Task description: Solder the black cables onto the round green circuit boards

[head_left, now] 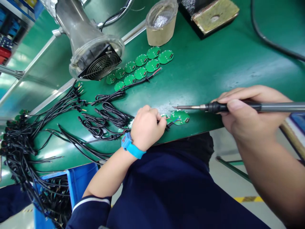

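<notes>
"Checked the right hand (258,125)?"

"Saw it closed on a soldering iron (211,107) between thumb and fingers, with the tip just beside a round green board (182,116) near the front edge of the bench (214,70)."

"And the left hand (148,127)?"

"Found it mostly curled beside the board's wires (176,120); couldn't tell whether gripping anything."

"And room?"

"Noted bare bench beyond the iron, but little between board and edge. Met cable coils (114,116) beside the left hand and two rows of green boards (141,60) farther back."

Bright light leaves whitish glare on the glossy green worktop (214,66), including near its back edge; the navy cloth garment (166,187) looks dim; wide-angle distortion stretches the margins.
</notes>
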Motion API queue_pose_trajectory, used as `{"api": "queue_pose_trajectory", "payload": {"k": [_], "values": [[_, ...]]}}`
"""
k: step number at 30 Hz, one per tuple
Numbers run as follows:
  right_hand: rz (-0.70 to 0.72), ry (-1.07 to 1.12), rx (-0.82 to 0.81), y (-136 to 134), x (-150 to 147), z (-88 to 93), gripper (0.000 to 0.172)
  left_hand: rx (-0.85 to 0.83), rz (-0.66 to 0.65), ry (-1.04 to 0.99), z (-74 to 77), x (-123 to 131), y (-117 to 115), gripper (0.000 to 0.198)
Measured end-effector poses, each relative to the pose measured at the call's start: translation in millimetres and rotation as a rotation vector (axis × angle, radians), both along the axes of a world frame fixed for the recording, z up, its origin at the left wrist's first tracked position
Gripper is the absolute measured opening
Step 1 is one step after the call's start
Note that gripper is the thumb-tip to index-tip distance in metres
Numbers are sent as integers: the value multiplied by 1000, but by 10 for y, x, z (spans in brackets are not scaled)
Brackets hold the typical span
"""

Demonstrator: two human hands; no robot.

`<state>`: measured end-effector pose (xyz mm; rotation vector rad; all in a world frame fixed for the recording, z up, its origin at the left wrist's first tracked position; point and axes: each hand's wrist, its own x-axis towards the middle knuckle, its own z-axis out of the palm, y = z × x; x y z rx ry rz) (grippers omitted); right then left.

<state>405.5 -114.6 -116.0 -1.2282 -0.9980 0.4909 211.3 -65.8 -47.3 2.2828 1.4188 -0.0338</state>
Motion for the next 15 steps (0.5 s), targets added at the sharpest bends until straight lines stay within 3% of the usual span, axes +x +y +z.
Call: {"api": "queue_pose_trajectory", "payload": {"k": [4, 8, 12, 15], "values": [[-3, 54, 121, 29, -20, 10, 9, 67, -53, 13, 80, -50, 135, 21], [-99, 145, 137, 75, -50, 17, 7, 313, 30, -26, 109, -65, 547, 10], [-147, 186, 131, 103, -54, 24, 6, 412, -3, -71, -19, 49, 985, 8], [-161, 188, 124, 114, -55, 46, 3, 450, -53, -110, -162, 180, 1175, 7]]}}
